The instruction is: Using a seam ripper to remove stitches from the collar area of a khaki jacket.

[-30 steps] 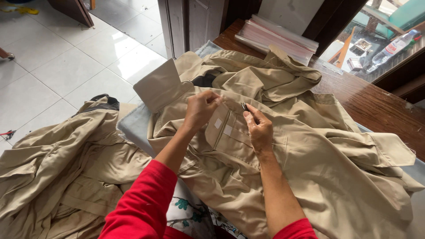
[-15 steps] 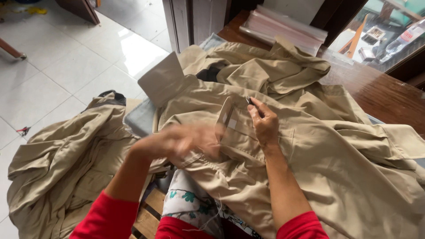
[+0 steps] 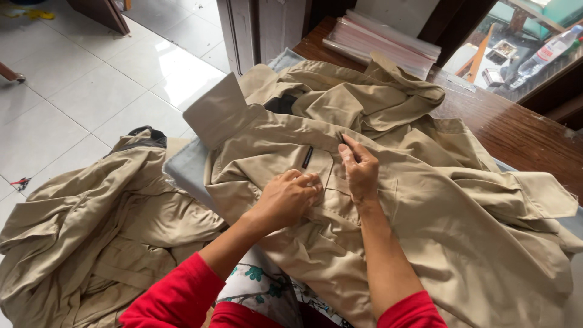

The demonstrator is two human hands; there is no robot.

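The shirt (image 3: 425, 231) is spread on the worktop (image 3: 516, 130), collar (image 3: 221, 112) pointing up-left, long axis diagonal. Its pocket is pressed by the curled left hand (image 3: 291, 194); the placket is pinched by the right hand (image 3: 359, 170).

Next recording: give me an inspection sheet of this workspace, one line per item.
Surface: wooden table, mostly covered by cloth.
Job's things: khaki shirt spread out, pocket side up.
Clutter: second khaki garment pile at the left; stack of clear plastic bags at the far edge.
Grippers: left hand pressing the shirt pocket; right hand pinching fabric, a small dark thing at its fingertips.
Cables: nothing seen.
Surroundings: white tiled floor; plastic bottle beyond the table.
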